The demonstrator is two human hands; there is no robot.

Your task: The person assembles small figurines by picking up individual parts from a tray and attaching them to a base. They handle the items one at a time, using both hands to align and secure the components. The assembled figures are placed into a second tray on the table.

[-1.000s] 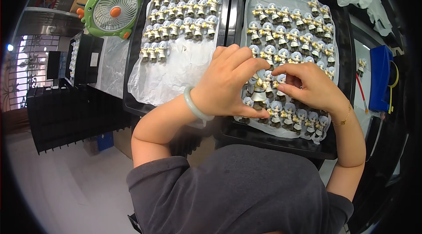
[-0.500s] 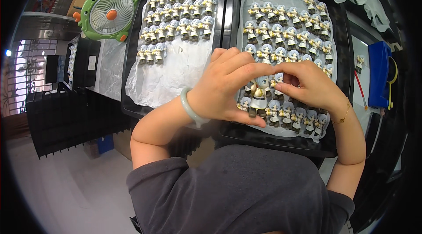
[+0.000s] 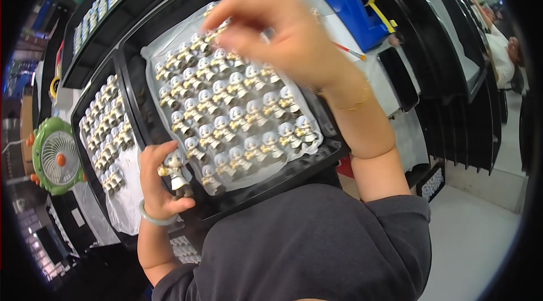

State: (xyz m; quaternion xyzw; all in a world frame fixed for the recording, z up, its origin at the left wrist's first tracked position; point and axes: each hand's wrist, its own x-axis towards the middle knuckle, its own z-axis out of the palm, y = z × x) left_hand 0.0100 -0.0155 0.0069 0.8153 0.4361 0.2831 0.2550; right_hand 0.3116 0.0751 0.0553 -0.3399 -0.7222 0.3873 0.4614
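Note:
My left hand (image 3: 160, 179) is closed around one small white and gold figurine (image 3: 175, 172), held upright at the near left corner of a black tray (image 3: 294, 174). That tray has a white plastic liner, and several rows of the same figurines (image 3: 232, 114) stand on it. My right hand (image 3: 285, 35) hovers, blurred, above the far side of this tray with its fingers curled. Whether it holds anything is unclear. A second black tray (image 3: 125, 83) lies to the left with more figurines (image 3: 107, 131) on a liner.
A green and orange small fan (image 3: 55, 157) sits at the far left. A blue tape dispenser (image 3: 352, 4) with a yellow roll stands beyond the right tray. Black shelving runs down the right side, where another person (image 3: 503, 46) is seated.
The view has swung round. My left hand left the tray's middle and now holds one figurine at its near left corner. My right hand rose from the figurines toward the tray's far side.

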